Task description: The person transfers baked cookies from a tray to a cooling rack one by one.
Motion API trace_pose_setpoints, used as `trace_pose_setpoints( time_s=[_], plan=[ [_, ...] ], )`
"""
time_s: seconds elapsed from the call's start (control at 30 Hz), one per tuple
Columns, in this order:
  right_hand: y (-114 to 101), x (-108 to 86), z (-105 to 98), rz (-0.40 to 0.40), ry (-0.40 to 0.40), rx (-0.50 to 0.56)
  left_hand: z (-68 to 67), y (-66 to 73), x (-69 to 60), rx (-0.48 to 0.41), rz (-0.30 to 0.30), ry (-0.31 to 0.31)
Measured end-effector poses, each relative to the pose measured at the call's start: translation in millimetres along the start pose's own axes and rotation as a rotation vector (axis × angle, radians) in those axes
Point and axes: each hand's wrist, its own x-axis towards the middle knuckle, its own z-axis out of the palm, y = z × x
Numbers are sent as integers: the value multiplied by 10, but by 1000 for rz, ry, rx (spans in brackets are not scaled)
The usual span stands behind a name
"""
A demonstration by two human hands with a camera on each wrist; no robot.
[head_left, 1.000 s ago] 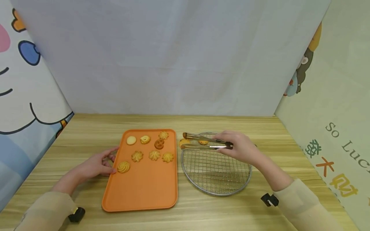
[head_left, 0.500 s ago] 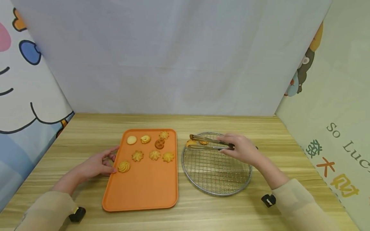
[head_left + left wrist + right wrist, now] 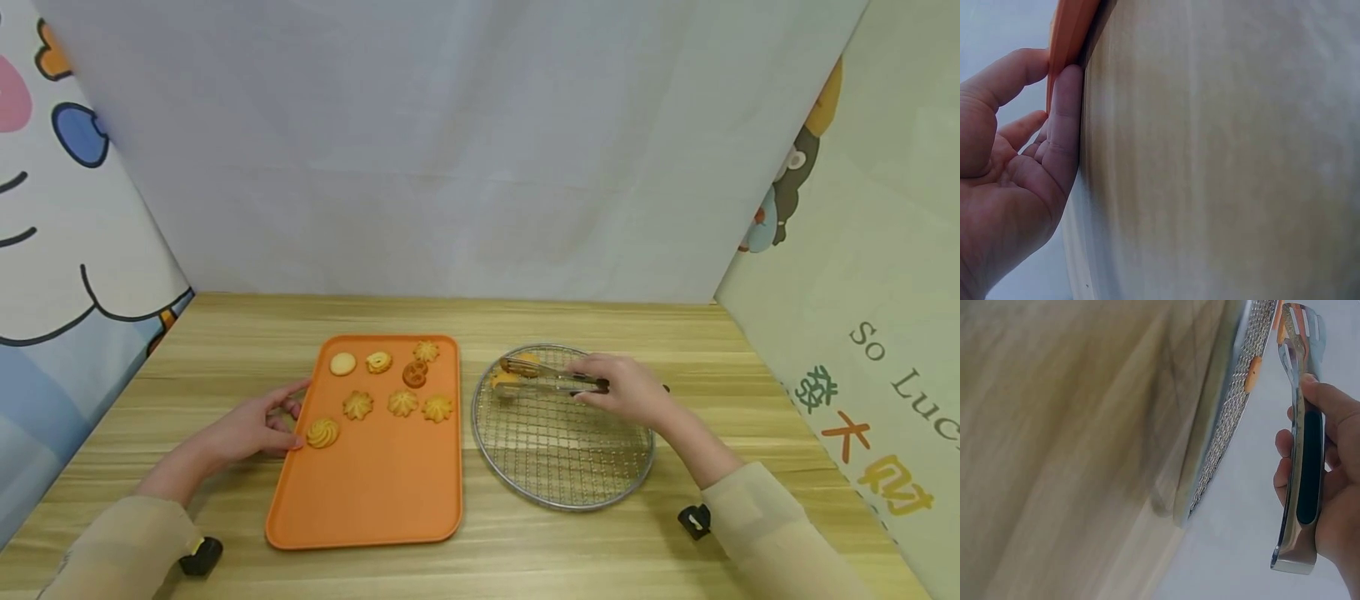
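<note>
My left hand (image 3: 251, 429) pinches the left rim of an orange tray (image 3: 375, 492), with thumb and fingers on its edge in the left wrist view. Several cookies lie on the tray, among them a swirl cookie (image 3: 322, 432), a pale round one (image 3: 342, 363) and a pretzel-shaped one (image 3: 415, 373). My right hand (image 3: 626, 387) grips metal tongs (image 3: 1300, 462) with dark handle inserts. Their ends are over the upper left of a round wire rack (image 3: 566, 450), on either side of a yellow cookie (image 3: 504, 380); whether they squeeze it, I cannot tell. Another cookie (image 3: 529, 360) lies behind the upper arm.
Tray and rack sit side by side on a wood-grain table (image 3: 247, 333), a narrow gap between them. A pale cloth wall (image 3: 450, 167) rises behind, with printed side panels left and right. The rack's rim (image 3: 1188, 494) stands raised in the right wrist view.
The tongs have moved right and slightly down, from the gap near the tray to over the rack, the yellow cookie travelling with them. My left hand and the tray have stayed put.
</note>
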Motion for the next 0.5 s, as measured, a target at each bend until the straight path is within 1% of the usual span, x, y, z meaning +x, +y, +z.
trace_pose_setpoints(
  time_s=[0.2, 0.5],
  plan=[
    [28, 19, 8, 24, -17, 2, -1, 12, 1, -4, -11, -1],
    [63, 24, 49, 36, -60, 19, 1, 1, 11, -11, -17, -7]
  ],
)
